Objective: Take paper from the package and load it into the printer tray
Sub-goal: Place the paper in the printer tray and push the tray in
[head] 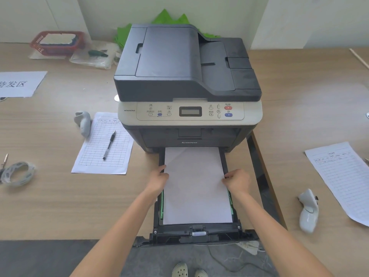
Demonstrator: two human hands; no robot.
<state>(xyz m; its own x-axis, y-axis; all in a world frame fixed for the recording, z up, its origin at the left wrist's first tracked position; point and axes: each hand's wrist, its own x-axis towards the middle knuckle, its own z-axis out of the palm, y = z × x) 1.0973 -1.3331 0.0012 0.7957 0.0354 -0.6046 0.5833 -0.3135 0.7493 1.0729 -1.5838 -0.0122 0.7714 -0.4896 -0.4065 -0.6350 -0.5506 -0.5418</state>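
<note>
A dark grey printer [187, 76] stands on the wooden table, its black paper tray [196, 233] pulled out toward me over the table's front edge. A stack of white paper [196, 186] lies flat in the tray, its far end under the printer. My left hand [158, 179] grips the stack's left edge at the tray's left wall. On the right edge, my right hand [237, 179] pinches the stack. No paper package is in view.
Left of the printer lie a printed form [93, 154] with a pen [108, 144], a white scanner [82, 121] and a tape roll [18, 173]. A red basket [57, 43] sits at the back left. Another form [343, 176] and scanner [308, 210] lie on the right.
</note>
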